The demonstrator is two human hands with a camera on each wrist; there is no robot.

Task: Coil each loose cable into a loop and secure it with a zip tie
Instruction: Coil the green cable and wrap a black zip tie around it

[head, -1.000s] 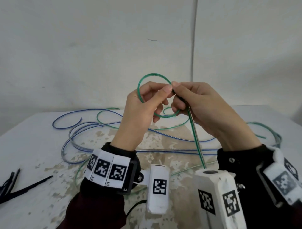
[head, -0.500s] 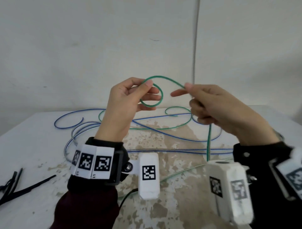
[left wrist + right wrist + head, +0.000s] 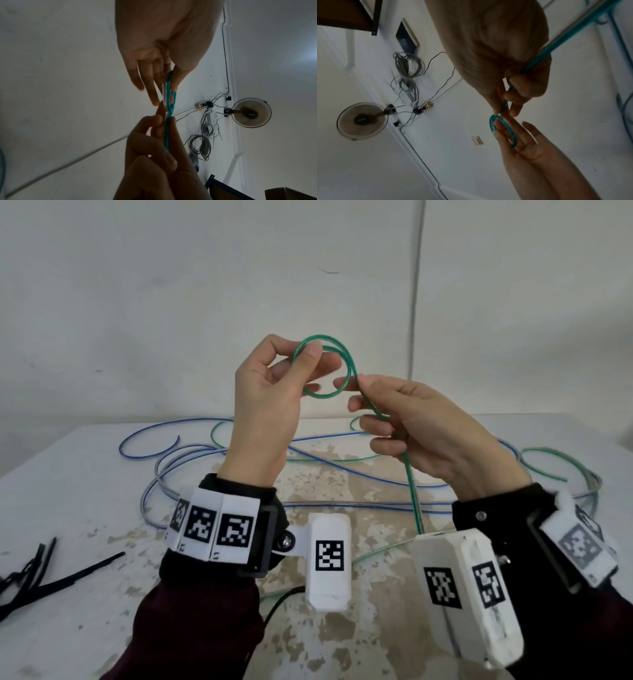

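"What are the fingers doing?"
"Left hand (image 3: 270, 392) pinches a small loop of green cable (image 3: 323, 371), frame middle. Right hand (image 3: 421, 433) grips its tail."
"Much left?"
"Lots. Blue cable (image 3: 191, 450) lies loose on the bench (image 3: 68, 491); zip ties (image 3: 41, 580) wait, lower left."

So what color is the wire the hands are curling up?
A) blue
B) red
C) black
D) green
D: the left hand pinches a small loop of green wire, and the right hand holds its tail; the blue wire lies on the table.
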